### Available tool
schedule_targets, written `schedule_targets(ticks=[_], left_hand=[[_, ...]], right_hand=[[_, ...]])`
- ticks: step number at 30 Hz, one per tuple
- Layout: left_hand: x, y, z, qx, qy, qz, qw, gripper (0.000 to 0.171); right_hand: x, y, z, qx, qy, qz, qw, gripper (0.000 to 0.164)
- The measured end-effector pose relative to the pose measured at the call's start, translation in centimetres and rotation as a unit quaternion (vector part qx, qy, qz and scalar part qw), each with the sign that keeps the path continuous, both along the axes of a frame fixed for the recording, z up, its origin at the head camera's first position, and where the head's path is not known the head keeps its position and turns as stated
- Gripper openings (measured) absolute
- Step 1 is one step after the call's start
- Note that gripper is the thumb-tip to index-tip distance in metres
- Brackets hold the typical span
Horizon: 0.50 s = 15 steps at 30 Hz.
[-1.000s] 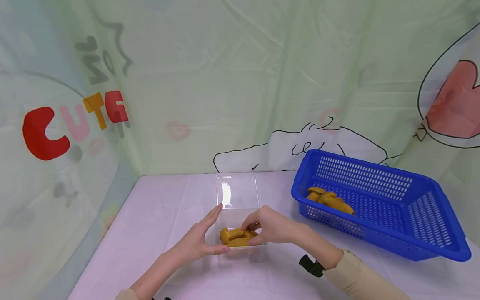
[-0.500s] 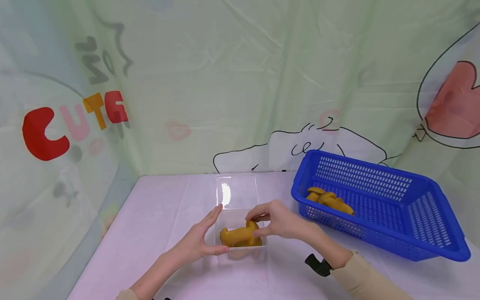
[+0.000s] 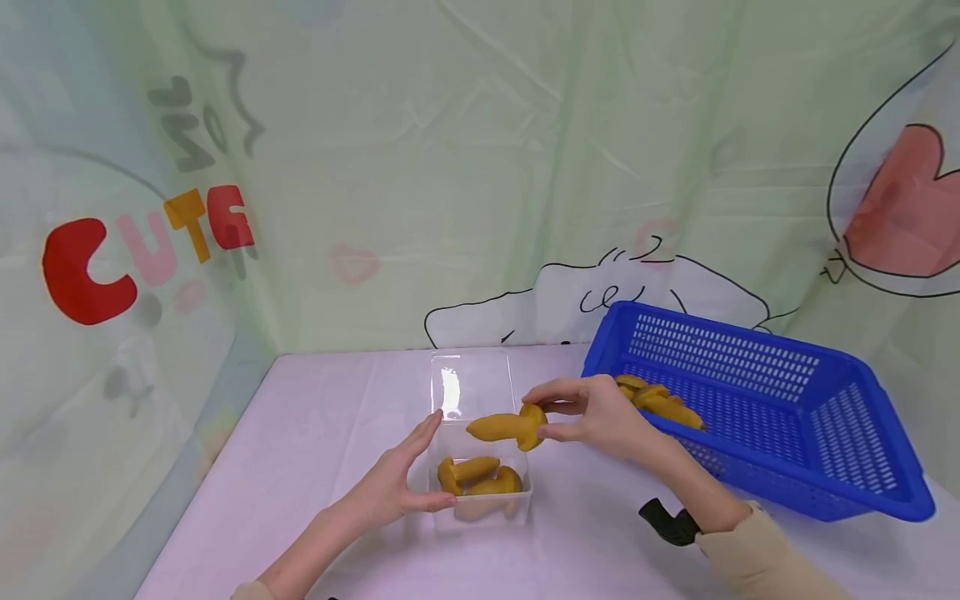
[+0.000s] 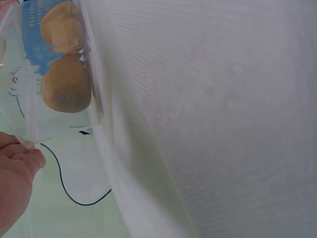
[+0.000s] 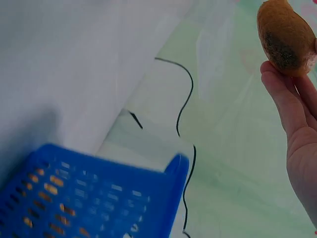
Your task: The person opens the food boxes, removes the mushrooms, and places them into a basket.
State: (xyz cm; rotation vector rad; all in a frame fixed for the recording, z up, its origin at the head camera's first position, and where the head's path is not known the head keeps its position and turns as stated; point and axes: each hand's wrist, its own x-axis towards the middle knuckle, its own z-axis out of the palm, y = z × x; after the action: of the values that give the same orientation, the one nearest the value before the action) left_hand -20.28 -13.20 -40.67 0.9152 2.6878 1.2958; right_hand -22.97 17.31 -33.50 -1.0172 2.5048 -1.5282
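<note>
My right hand point(image 3: 603, 415) pinches a yellow-brown mushroom point(image 3: 501, 427) by its cap, stem pointing left, above a clear plastic box point(image 3: 491, 510). In the right wrist view, the mushroom point(image 5: 283, 40) sits at the fingertips with a dark patch on its cap. My left hand point(image 3: 390, 486) holds the box from its left side, thumb at the near corner and fingers toward the far one. Inside the box lie two mushrooms point(image 3: 472, 471), seen through its wall in the left wrist view as brown caps point(image 4: 67, 85).
A blue perforated basket point(image 3: 757, 450) stands at the right, with several mushrooms point(image 3: 663, 404) at its left end. The box's clear lid point(image 3: 476, 383) lies flat behind the box. A printed curtain point(image 3: 390, 167) rises along the table's back and left edges.
My right hand has lifted a mushroom up out of the box and moved a little right and away, turning it stem-left. The left hand has stayed at the box.
</note>
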Motion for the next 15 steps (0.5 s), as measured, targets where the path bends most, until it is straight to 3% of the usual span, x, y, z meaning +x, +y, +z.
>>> schedule_targets(ticks=[9,15], left_hand=[[0.0,0.0,0.0,-0.005,0.005,0.001,1.0,0.101],[0.1,0.0,0.0,-0.004,0.005,0.002,1.0,0.102]], right_hand=[[0.3,4.3,1.6,-0.054,0.03,-0.081,0.995,0.036],[0.2,7.2,1.7,-0.064,0.042,-0.172,0.982,0.036]])
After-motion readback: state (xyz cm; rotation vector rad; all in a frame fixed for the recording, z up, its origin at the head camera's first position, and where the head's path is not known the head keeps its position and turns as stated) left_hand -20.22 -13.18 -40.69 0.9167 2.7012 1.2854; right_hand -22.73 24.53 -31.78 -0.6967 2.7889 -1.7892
